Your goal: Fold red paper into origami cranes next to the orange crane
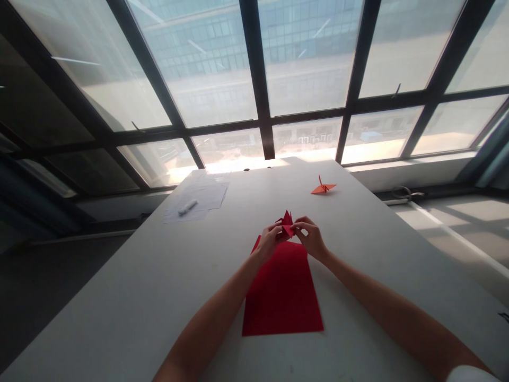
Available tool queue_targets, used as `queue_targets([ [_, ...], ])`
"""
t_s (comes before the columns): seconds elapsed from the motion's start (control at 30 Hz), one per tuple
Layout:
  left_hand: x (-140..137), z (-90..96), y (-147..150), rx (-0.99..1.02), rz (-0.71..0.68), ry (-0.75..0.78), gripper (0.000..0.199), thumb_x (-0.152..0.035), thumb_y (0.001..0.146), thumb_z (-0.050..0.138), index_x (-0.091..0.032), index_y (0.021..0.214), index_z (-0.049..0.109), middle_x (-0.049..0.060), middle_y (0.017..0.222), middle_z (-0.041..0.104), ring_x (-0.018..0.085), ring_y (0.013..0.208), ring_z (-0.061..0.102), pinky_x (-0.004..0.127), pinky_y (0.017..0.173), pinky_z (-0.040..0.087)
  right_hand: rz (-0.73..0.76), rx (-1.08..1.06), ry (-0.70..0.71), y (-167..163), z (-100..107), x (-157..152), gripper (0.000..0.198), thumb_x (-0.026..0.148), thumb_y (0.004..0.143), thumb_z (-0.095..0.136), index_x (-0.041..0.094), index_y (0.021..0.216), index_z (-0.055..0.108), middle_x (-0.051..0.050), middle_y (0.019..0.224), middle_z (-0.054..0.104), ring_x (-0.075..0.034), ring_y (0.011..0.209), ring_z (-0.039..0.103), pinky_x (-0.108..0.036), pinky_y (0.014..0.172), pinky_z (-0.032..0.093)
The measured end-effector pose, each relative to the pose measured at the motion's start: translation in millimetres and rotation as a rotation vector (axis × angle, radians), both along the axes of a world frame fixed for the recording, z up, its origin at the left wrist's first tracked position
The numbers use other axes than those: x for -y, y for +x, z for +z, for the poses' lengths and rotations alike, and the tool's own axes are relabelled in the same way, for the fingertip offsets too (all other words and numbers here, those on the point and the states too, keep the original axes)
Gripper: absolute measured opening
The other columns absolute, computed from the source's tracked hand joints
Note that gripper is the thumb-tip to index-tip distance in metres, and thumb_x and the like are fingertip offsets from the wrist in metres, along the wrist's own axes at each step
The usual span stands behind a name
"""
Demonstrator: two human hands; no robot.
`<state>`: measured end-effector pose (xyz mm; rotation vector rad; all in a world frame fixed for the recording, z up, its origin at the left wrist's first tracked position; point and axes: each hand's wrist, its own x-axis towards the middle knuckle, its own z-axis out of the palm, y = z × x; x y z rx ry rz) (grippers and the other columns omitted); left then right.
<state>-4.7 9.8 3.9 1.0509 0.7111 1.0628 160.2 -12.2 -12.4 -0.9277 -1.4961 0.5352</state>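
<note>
Both hands meet over the far edge of a red sheet of paper (284,292) lying on the white table. Between them is a small red origami crane (287,220) with pointed folds sticking up. My left hand (270,237) grips its left side, fingers closed on the paper. On the other side my right hand (310,236) pinches the crane's right edge between thumb and forefinger. Part of the folded paper is hidden behind the fingers. Farther off to the right stands an orange origami crane (324,188) with spread wings, apart from both hands.
White paper sheets (214,193) lie at the table's far left, with a grey-white marker-like object (187,207) on them. Large dark-framed windows rise beyond the white table (178,276). A coiled cable (401,193) lies past the table's right edge.
</note>
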Motion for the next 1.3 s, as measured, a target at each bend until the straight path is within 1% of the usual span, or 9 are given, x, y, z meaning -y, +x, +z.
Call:
queue_targets([
  [0.13, -2, -3.9, 0, 0.009, 0.004, -0.017, 0.037, -0.044, 0.078, 0.074, -0.01, 0.092, 0.073, 0.012, 0.092, 0.072, 0.021, 0.081, 0.069, 0.034, 0.079, 0.057, -0.003, 0.035, 0.018, 0, 0, 2, 0.017, 0.027, 0.089, 0.058, 0.025, 0.088, 0.074, -0.007, 0.095, 0.064, -0.021, 0.091, 0.061, -0.036, 0.082, 0.051],
  [0.3, -3, -8.2, 1, -0.025, 0.098, 0.029, 0.041, -0.039, 0.069, 0.083, -0.011, 0.098, 0.075, 0.012, 0.098, 0.073, 0.022, 0.086, 0.07, 0.036, 0.083, 0.056, -0.029, -0.002, 0.03, -2, 1, 3, 0.024, 0.025, 0.091, 0.05, 0.024, 0.093, 0.074, -0.008, 0.105, 0.065, -0.022, 0.101, 0.061, -0.038, 0.089, 0.05],
  [0.37, -4, -8.8, 1, -0.013, 0.14, 0.052, 0.041, -0.038, 0.068, 0.084, -0.012, 0.099, 0.076, 0.011, 0.098, 0.073, 0.023, 0.087, 0.07, 0.039, 0.085, 0.056, -0.084, -0.103, -0.046, -4, 0, 2, 0.025, 0.029, 0.091, 0.051, 0.022, 0.105, 0.071, -0.009, 0.109, 0.066, -0.023, 0.102, 0.062, -0.037, 0.084, 0.052],
  [0.43, -4, -9.1, 1, -0.001, 0.15, 0.077, 0.04, -0.036, 0.069, 0.084, -0.012, 0.1, 0.075, 0.011, 0.099, 0.074, 0.023, 0.088, 0.07, 0.04, 0.088, 0.056, -0.071, -0.188, -0.17, -5, -2, -1, 0.03, 0.036, 0.088, 0.059, 0.019, 0.112, 0.068, -0.01, 0.104, 0.069, -0.024, 0.096, 0.065, -0.036, 0.076, 0.053],
  [0.57, -2, -8.5, 1, -0.009, 0.118, 0.125, 0.039, -0.035, 0.072, 0.082, -0.013, 0.103, 0.075, 0.01, 0.1, 0.074, 0.023, 0.09, 0.07, 0.04, 0.09, 0.055, 0.077, -0.247, -0.316, -6, -5, -5, 0.035, 0.043, 0.077, 0.073, 0.016, 0.1, 0.071, -0.009, 0.091, 0.074, -0.022, 0.08, 0.067, -0.033, 0.07, 0.053],
  [0.73, 1, -7.9, 3, -0.042, 0.088, 0.158, 0.041, -0.034, 0.07, 0.084, -0.015, 0.104, 0.074, 0.01, 0.104, 0.074, 0.023, 0.091, 0.07, 0.035, 0.085, 0.055, 0.037, -0.344, -0.341, -6, -8, -7, 0.033, 0.048, 0.072, 0.076, 0.017, 0.084, 0.071, -0.006, 0.077, 0.072, -0.018, 0.065, 0.06, -0.03, 0.06, 0.049],
  [1.0, -2, -13.3, 3, 0.002, 0.077, 0.068, 0.043, -0.039, 0.07, 0.084, -0.015, 0.105, 0.074, 0.011, 0.103, 0.074, 0.023, 0.092, 0.07, 0.037, 0.088, 0.054, 0.039, -0.418, -0.375, -7, -7, -5, 0.036, 0.051, 0.068, 0.077, 0.017, 0.081, 0.069, -0.005, 0.074, 0.069, -0.018, 0.066, 0.059, -0.03, 0.059, 0.048],
  [1.17, -4, -15.1, 1, -0.037, 0.141, 0.111, 0.039, -0.037, 0.069, 0.084, -0.014, 0.099, 0.075, 0.009, 0.096, 0.075, 0.022, 0.087, 0.07, 0.034, 0.084, 0.053, 0.09, -0.41, -0.392, -9, -5, -4, 0.036, 0.05, 0.072, 0.075, 0.017, 0.084, 0.07, -0.006, 0.079, 0.07, -0.017, 0.066, 0.059, -0.028, 0.059, 0.048],
  [1.3, -1, -13.1, 1, -0.085, 0.132, 0.154, 0.051, -0.038, 0.073, 0.08, -0.017, 0.116, 0.063, 0.01, 0.097, 0.073, 0.021, 0.085, 0.07, 0.033, 0.079, 0.055, 0.038, -0.401, -0.379, -9, -7, -5, 0.035, 0.051, 0.071, 0.075, 0.017, 0.079, 0.069, -0.005, 0.071, 0.069, -0.017, 0.062, 0.057, -0.029, 0.057, 0.047],
])
